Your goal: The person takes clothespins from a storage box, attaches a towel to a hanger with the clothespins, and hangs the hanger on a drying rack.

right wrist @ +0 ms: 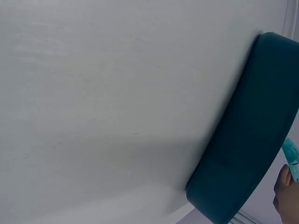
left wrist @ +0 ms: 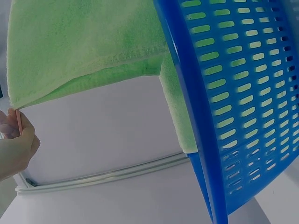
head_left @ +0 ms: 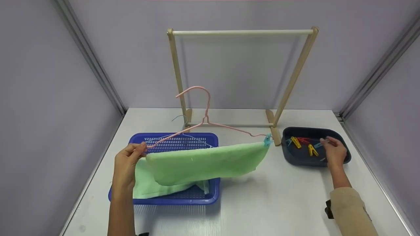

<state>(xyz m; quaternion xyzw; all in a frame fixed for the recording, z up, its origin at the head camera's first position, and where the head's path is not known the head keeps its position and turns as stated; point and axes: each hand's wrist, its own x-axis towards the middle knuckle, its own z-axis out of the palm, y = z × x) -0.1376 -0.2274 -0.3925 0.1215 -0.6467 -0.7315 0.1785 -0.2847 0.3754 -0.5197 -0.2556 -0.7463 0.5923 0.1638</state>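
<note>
In the head view my left hand (head_left: 126,165) pinches the left end of a pink clothes hanger (head_left: 197,124), along with the corner of a light green towel (head_left: 210,164). A blue clothespin (head_left: 267,140) clips the towel's other corner to the hanger's right end. The left wrist view shows my left fingers (left wrist: 28,135) round the pink wire at the towel corner. At the right, my right hand (head_left: 334,152) is over a dark tray (head_left: 315,163) and pinches a teal clothespin (right wrist: 291,158), seen just past the tray's wall in the right wrist view.
Yellow, red and blue clothespins (head_left: 296,142) lie in the tray. Below the hanger stands a blue basket (head_left: 215,193) with another green towel (head_left: 147,186) and a pale blue hanger (head_left: 183,129). Behind rises a wooden rack (head_left: 242,32) with a white top bar.
</note>
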